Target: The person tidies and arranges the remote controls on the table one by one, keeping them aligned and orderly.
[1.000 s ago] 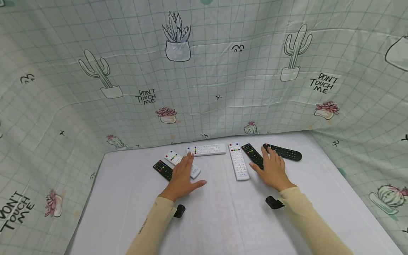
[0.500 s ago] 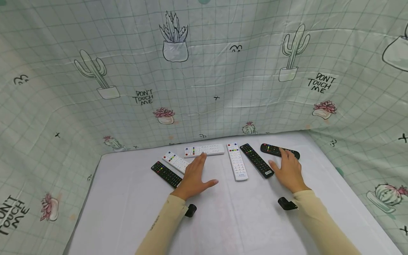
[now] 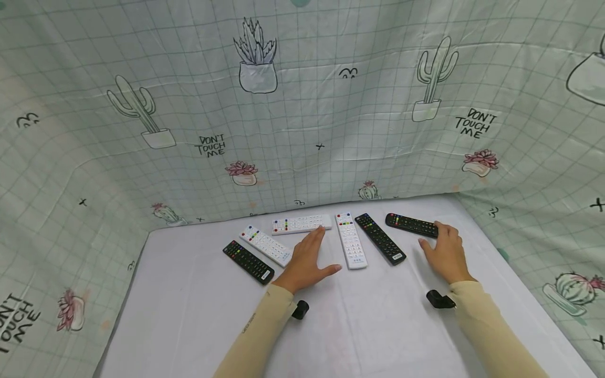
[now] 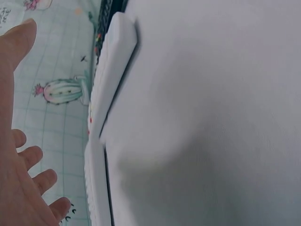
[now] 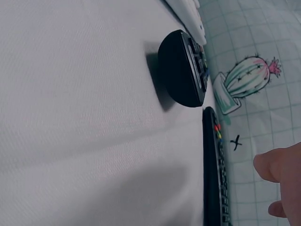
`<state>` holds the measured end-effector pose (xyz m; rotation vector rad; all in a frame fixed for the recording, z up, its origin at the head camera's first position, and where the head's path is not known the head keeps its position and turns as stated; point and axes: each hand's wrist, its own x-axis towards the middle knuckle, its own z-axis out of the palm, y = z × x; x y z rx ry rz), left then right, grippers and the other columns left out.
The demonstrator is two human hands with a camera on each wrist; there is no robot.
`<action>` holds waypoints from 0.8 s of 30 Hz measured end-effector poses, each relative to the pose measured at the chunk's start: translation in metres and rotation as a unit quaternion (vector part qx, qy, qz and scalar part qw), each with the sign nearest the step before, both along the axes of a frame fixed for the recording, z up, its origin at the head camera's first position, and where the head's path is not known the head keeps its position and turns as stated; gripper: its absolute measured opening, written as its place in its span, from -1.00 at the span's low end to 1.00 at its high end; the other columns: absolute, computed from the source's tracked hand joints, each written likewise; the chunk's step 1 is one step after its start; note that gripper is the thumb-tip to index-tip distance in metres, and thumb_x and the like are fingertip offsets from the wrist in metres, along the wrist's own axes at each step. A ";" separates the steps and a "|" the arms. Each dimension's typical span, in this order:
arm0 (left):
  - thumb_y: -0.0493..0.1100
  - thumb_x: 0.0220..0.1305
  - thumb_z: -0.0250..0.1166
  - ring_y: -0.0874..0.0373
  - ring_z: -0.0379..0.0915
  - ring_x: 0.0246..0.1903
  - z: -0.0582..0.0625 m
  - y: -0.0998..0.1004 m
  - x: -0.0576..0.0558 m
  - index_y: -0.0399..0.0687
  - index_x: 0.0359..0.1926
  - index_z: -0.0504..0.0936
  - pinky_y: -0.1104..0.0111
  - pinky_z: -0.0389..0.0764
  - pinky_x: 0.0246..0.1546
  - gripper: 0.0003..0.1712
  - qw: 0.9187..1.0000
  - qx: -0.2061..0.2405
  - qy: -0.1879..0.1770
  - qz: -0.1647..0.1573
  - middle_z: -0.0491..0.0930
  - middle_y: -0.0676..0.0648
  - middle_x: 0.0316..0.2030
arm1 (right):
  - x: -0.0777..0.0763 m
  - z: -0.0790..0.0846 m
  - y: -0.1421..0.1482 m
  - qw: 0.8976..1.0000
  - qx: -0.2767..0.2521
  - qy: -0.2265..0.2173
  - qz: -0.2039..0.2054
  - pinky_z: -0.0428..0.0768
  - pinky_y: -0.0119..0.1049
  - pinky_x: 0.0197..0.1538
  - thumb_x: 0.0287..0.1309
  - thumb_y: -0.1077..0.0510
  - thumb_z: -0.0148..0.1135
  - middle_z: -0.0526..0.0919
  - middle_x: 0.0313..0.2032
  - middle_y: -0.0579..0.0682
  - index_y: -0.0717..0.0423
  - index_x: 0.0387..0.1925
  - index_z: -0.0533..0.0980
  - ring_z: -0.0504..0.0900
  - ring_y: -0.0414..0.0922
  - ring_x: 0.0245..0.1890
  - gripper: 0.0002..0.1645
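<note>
My left hand (image 3: 304, 262) hovers palm down with fingers straight and thumb spread, holding nothing. Its fingertips overlap the edge of a white remote control (image 3: 300, 224) lying crosswise; the left wrist view shows the hand (image 4: 21, 181) apart from the remotes. A slanted white remote (image 3: 262, 243) and a black remote (image 3: 248, 261) lie to its left. My right hand (image 3: 446, 257), fingers loosely bent, is over the right end of a black remote (image 3: 410, 223); whether it touches cannot be told. Between the hands lie an upright white remote (image 3: 351, 241) and a slanted black one (image 3: 380, 239).
The remotes lie fanned out on a white-covered table (image 3: 368, 325). A cactus-print curtain (image 3: 302, 115) encloses the back and both sides. A black wrist camera (image 3: 300, 310) sits at the left cuff, and another camera (image 3: 439, 299) at the right.
Both hands have moved to the right. The left no longer covers the slanted white and black remotes; the right has left the slanted black remote for the far-right one. The remotes stay in place.
</note>
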<state>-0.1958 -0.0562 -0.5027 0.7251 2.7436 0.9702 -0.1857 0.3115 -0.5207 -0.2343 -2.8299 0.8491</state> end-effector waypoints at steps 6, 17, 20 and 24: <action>0.23 0.39 0.38 -0.08 -0.07 0.65 -0.002 0.018 -0.004 -0.16 0.69 -0.01 -0.11 0.07 0.61 0.14 1.000 0.003 -0.007 -0.010 0.02 -0.15 0.67 | -0.003 0.000 0.012 0.999 -0.009 -0.027 -0.019 0.35 0.56 0.23 0.47 0.12 0.20 0.08 0.37 0.67 0.55 0.52 0.07 0.15 0.62 0.33 -0.14; 0.20 0.46 0.34 -0.06 -0.01 0.63 -0.003 0.048 -0.012 -0.10 0.70 0.00 0.01 0.10 0.63 0.06 1.000 0.013 -0.018 -0.011 0.08 -0.13 0.66 | -0.011 -0.003 0.031 0.999 -0.019 -0.038 -0.016 0.28 0.53 0.34 0.40 0.20 0.22 0.10 0.32 0.76 0.64 0.48 0.06 0.19 0.67 0.30 -0.12; 0.12 0.49 0.34 -0.07 0.03 0.62 -0.002 0.055 -0.014 -0.13 0.69 0.03 0.05 0.11 0.63 0.01 0.999 0.028 -0.026 -0.010 0.12 -0.15 0.64 | -0.014 -0.005 0.035 0.999 -0.020 -0.038 -0.003 0.28 0.52 0.35 0.38 0.22 0.23 0.12 0.30 0.77 0.66 0.46 0.06 0.22 0.65 0.28 -0.12; 0.06 0.51 0.33 -0.08 0.04 0.62 -0.002 0.063 -0.014 -0.14 0.69 0.04 0.08 0.11 0.63 -0.03 0.998 0.045 -0.047 -0.007 0.13 -0.17 0.64 | -0.016 -0.008 0.036 0.998 -0.018 -0.055 0.007 0.26 0.50 0.39 0.35 0.24 0.24 0.13 0.31 0.76 0.67 0.47 0.06 0.23 0.63 0.30 -0.11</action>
